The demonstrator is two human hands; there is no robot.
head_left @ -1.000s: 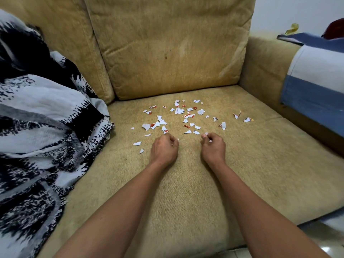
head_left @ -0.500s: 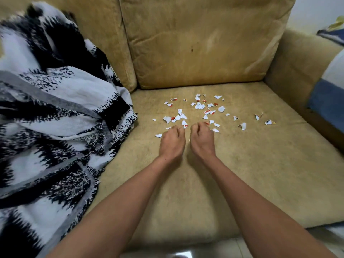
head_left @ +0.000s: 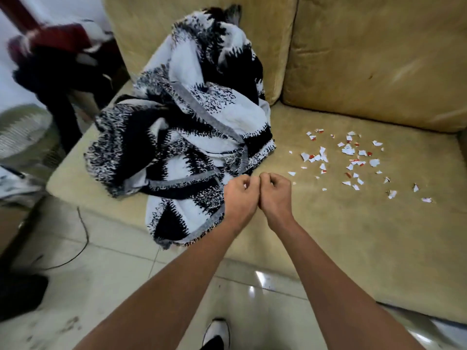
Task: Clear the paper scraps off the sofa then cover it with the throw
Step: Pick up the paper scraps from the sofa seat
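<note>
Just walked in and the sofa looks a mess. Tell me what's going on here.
A person is clearing torn paper off a tan sofa. Both hands are curled into loose fists, touching side by side over the seat cushion: the left hand by the edge of the throw, the right hand beside it. What either grip holds cannot be seen. Most paper scraps, white with red, remain scattered on the cushion to the right. The black-and-white throw lies bunched on the left seat, not yet spread.

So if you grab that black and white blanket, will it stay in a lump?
Probably not. The throw lies crumpled in soft folds, so it would likely flop and unfold. One corner already droops over the sofa edge, so it may slide off.
</note>
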